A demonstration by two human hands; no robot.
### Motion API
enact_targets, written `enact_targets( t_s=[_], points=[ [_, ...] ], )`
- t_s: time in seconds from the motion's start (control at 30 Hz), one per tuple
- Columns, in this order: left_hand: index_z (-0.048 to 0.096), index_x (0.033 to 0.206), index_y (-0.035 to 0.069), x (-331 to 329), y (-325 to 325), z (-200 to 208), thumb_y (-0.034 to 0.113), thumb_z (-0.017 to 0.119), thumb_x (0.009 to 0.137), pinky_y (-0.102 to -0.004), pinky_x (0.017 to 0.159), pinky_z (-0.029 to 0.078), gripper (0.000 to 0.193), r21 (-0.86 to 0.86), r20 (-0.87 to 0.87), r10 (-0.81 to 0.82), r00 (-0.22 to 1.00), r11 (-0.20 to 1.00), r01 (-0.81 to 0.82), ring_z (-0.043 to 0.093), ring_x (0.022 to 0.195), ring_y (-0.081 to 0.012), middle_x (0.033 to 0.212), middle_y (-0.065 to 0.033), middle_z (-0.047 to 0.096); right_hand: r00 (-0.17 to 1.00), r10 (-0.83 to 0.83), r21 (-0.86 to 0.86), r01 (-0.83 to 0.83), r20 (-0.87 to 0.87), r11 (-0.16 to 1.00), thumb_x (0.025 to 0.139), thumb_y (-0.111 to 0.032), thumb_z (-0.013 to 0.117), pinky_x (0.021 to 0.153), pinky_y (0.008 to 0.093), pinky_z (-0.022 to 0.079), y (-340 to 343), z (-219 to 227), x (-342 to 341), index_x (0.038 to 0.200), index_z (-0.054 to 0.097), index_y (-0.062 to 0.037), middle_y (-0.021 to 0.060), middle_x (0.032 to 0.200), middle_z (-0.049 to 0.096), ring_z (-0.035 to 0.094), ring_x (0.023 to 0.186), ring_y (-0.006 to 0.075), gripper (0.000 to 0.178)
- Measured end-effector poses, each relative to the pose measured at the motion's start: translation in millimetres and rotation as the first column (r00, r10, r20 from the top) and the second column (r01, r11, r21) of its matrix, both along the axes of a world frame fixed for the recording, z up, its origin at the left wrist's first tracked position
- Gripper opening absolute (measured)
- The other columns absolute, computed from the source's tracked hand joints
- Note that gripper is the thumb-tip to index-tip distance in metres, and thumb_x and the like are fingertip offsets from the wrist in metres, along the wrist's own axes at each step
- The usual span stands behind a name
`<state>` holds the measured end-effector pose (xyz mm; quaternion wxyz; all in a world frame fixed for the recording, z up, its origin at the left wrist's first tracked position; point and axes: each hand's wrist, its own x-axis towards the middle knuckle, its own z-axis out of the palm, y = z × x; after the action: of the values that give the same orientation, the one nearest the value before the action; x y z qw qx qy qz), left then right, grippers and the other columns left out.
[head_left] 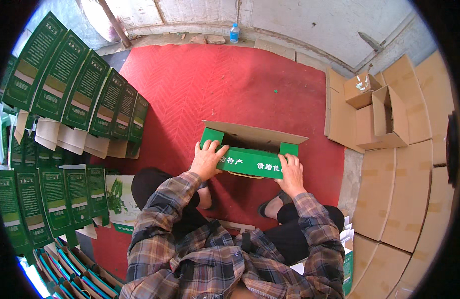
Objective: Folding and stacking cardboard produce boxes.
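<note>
Between my hands is a green cardboard gift box with white lettering on its near panel. Its top is uncovered: a plain brown flap rises along the far side, and small green flaps stand at both ends. Below the near panel a thin cord handle shows. My left hand grips the box's left end, thumb on the green panel and fingers over the upper edge. At the right end, my right hand grips the near corner in the same way. The inside of the box is dark.
Rows of green printed boxes are stacked at the left, with more below. Brown cartons line the right side, some small open ones on top. A red mat covers the floor; a blue-capped bottle stands by the far wall.
</note>
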<state>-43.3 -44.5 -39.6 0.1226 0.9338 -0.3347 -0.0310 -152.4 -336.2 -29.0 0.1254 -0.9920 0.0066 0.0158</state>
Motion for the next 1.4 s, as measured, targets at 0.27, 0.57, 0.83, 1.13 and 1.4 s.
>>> enact_targets(
  t_s=[0.27,0.57,0.83,1.13,1.4],
  points=[
    [0.054,0.118,0.021,3,-1,1,0.03,0.081,0.058,-0.0528,0.09,0.035,0.067,-0.046,0.02,-0.023,1.0,0.999,0.023,0.049,0.107,-0.027,0.104,-0.0069,0.052,1.0,0.012,0.052,-0.012,0.005,0.999,0.056,-0.013,0.083,0.093,0.0463,0.036,-5,-4,-2,0.127,0.047,-0.0093,0.0114,0.117,0.048,0.043,0.116,0.0301,0.08],
    [0.049,0.131,0.022,7,10,-18,0.036,0.079,0.059,-0.0521,0.099,0.028,0.08,-0.102,-0.016,-0.065,0.998,0.993,0.063,0.045,0.113,-0.0303,0.112,-0.0086,0.052,0.997,0.059,0.026,-0.058,-0.045,0.998,0.057,-0.013,0.082,0.099,0.0475,0.031,1,-10,3,0.129,0.044,-0.0051,0.0133,0.123,0.046,0.04,0.12,0.0312,0.082],
    [0.039,0.138,0.016,-2,2,-15,0.037,0.084,0.056,-0.0531,0.107,0.022,0.096,-0.086,0.018,-0.156,0.988,0.984,0.157,0.036,0.125,-0.0303,0.131,-0.0084,0.044,0.964,0.083,-0.11,-0.114,-0.252,0.987,0.065,-0.013,0.079,0.109,0.055,0.02,9,-7,4,0.144,0.023,-0.0026,0.0151,0.151,0.021,0.016,0.14,0.0339,0.097],
    [0.047,0.129,0.012,2,-14,-22,0.036,0.085,0.051,-0.0391,0.098,0.032,0.09,-0.045,-0.033,-0.139,0.99,0.989,0.138,0.047,0.112,-0.0222,0.114,-0.0041,0.052,0.965,0.063,-0.069,-0.083,-0.255,0.994,0.062,-0.013,0.081,0.111,0.0504,0.021,8,4,13,0.146,0.019,-0.0048,0.0149,0.152,0.019,0.017,0.14,0.0359,0.105],
    [0.048,0.125,0.011,7,-20,-12,0.031,0.081,0.059,-0.0439,0.098,0.032,0.077,-0.109,-0.06,-0.104,0.993,0.989,0.097,0.047,0.112,-0.0237,0.111,-0.0056,0.052,0.985,-0.162,0.407,0.122,0.066,0.905,0.082,-0.014,0.064,0.11,0.038,0.025,-90,32,27,0.14,0.035,0.001,0.0188,0.145,0.035,0.031,0.135,0.0295,0.066]
  ],
)
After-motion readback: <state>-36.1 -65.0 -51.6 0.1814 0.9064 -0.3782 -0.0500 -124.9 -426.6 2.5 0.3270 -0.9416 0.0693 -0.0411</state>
